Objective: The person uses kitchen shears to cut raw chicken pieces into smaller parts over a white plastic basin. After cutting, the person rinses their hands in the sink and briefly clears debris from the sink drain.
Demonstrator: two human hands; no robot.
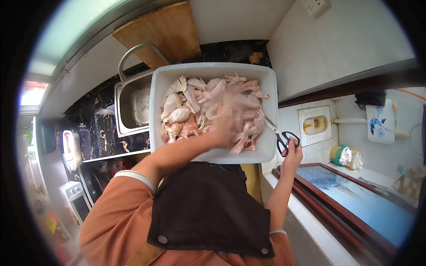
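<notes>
A large white plastic tub full of raw chicken pieces stands before me. Drumsticks lie mostly on its left side, and a chicken foot shows near the back. Over the middle of the meat is my left hand, blurred by motion, so its fingers and anything in them are unclear. My right hand grips the dark handles of a pair of scissors at the tub's right rim. The blades point into the tub, and their tips lie by the pieces at the right.
Left of the tub is a steel sink with a curved faucet. A wooden cutting board leans on the wall behind. The black marbled counter extends left. To the right are a framed glass panel and a squat toilet.
</notes>
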